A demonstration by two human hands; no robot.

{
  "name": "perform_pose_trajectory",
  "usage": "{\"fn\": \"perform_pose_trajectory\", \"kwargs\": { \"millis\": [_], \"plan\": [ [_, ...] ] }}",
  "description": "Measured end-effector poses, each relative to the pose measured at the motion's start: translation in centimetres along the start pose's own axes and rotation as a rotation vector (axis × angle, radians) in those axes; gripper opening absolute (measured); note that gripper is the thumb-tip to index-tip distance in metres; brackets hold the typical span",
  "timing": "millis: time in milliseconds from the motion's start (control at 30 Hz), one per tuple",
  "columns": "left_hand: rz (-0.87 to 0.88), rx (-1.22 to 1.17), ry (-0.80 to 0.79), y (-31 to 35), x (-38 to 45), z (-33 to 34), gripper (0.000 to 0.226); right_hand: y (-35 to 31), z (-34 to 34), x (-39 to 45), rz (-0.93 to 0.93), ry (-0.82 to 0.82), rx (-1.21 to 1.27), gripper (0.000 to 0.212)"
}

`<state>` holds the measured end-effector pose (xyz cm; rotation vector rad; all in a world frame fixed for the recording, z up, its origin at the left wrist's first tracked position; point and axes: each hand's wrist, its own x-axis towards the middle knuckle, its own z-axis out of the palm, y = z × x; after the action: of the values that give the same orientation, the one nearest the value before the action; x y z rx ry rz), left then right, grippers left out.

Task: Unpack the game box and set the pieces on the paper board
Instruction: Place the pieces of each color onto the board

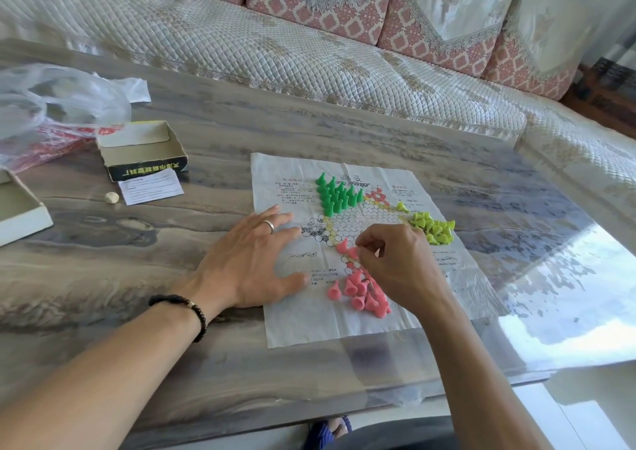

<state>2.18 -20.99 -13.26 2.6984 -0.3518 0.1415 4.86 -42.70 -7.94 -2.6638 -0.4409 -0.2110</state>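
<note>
The paper board [347, 325] lies flat on the table, printed with a star of circles. Several green pieces [335, 194] stand upright on its upper left point. Yellow-green pieces [434, 231] lie in a loose heap at the right point. Pink pieces [364, 294] lie tumbled at the lower part, and two stand near the star's lower point. My left hand [249, 260] rests flat, fingers spread, on the board's left edge. My right hand [401, 263] hovers over the pink heap and pinches a pink piece [354, 251] between its fingertips.
The open game box [142, 150] stands at the left with a small leaflet [149, 186] in front of it. The box lid [20, 208] and a clear plastic bag [51, 105] lie at the far left. A quilted sofa [309, 53] runs behind the table.
</note>
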Motion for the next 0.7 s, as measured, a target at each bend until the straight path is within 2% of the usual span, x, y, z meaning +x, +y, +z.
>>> {"fn": "perform_pose_trajectory", "kwargs": {
  "millis": [300,700],
  "plan": [
    [0.013,-0.011,0.004,-0.1,-0.1,0.0,0.09,-0.4,0.7,0.1,0.008,-0.065,-0.139,0.009],
    [0.011,-0.006,-0.007,-0.2,0.1,0.1,0.089,-0.5,0.8,0.5,0.013,-0.038,-0.073,0.012]
  ]
}}
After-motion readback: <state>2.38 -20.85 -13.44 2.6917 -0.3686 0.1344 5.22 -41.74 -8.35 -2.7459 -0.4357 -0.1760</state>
